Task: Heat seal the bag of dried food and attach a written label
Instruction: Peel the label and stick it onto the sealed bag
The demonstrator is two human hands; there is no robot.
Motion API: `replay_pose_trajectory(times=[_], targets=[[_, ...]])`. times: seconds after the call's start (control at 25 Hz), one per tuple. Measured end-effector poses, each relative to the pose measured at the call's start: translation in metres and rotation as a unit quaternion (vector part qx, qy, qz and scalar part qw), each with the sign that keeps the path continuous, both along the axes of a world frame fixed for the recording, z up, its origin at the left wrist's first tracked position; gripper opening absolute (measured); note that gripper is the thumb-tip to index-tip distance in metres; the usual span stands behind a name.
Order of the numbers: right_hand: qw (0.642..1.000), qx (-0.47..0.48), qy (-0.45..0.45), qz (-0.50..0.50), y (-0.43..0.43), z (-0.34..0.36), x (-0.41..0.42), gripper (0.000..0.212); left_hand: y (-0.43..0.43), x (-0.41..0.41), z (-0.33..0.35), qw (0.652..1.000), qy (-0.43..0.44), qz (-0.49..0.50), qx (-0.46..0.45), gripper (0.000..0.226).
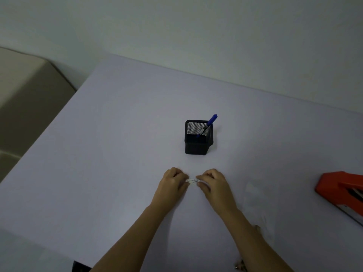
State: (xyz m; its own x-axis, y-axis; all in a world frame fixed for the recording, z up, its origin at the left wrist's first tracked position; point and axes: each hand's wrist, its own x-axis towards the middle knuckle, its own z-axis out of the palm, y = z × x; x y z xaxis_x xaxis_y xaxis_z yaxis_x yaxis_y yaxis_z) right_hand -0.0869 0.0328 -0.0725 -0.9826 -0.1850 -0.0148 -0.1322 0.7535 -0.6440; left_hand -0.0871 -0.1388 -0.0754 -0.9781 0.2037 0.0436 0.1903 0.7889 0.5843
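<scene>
A small white label (192, 181) with dark writing is pinched at its two ends between my hands, just above the pale table. My left hand (173, 180) grips its left end and my right hand (213, 181) grips its right end. A clear plastic bag (257, 205) lies flat on the table to the right of my right forearm, faint against the surface, with bits of dried food (240, 265) showing near the bottom edge. The orange heat sealer (341, 191) sits at the right edge, partly cut off.
A black mesh pen holder (197, 137) stands beyond my hands with a blue marker (208, 124) leaning in it. The white table (108, 154) ends at a wall behind and drops off at the left, where a beige piece of furniture (25, 91) stands.
</scene>
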Motion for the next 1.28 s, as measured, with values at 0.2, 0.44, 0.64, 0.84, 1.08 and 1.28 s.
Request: replay_pose_trajectory(times=[0.2, 0.44, 0.64, 0.84, 1.08, 1.28], targets=[[0.996, -0.07, -0.046, -0.029, 0.0, 0.01, 0.0, 0.011, 0.003, -0.002, 0.019, 0.993, -0.096, 0.012, 0.069, 0.007], [0.919, -0.325, -0.17, -0.144, 0.023, 0.085, 0.014, 0.015, 0.023, -0.001, 0.094, 0.936, -0.192, 0.074, 0.284, 0.009], [0.833, -0.497, -0.177, -0.167, 0.058, 0.163, 0.04, 0.019, 0.057, 0.011, 0.173, 0.894, -0.192, 0.041, 0.404, 0.014], [0.855, -0.481, -0.11, -0.163, 0.08, 0.212, 0.069, 0.019, 0.092, 0.033, 0.209, 0.978, 0.087, -0.021, 0.19, 0.018], [0.868, -0.466, -0.086, -0.151, 0.091, 0.228, 0.084, 0.018, 0.116, 0.054, 0.225, 0.964, 0.108, -0.063, 0.234, 0.006], [0.833, -0.516, -0.127, -0.154, 0.094, 0.232, 0.089, 0.018, 0.115, 0.062, 0.23, 0.959, 0.079, -0.054, 0.268, 0.014]])
